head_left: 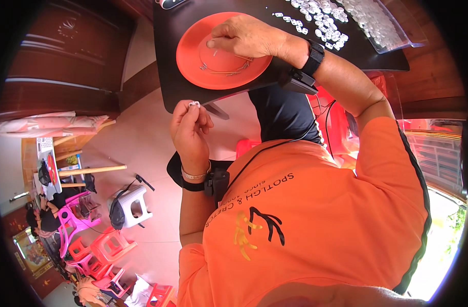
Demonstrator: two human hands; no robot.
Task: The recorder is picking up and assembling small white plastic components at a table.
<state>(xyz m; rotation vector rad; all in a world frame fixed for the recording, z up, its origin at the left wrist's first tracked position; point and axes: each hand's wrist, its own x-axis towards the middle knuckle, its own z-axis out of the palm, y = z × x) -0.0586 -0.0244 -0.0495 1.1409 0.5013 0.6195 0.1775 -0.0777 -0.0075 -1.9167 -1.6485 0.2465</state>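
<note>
A small white ring-shaped piece [194,104] sits pinched upright between the fingertips of the left hand [189,130], held in the air just off the near edge of the dark table [167,77]. An orange round plate [190,53] lies flat near that edge, under the right hand [249,36], carrying thin wire pieces [223,69] by its near rim.

black table [183,77], orange plate [193,64], white small parts [321,23], clear tray [392,30]

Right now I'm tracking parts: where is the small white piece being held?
Head view, left of centre: the small white piece is pinched in the left hand, just below the orange plate.
</note>
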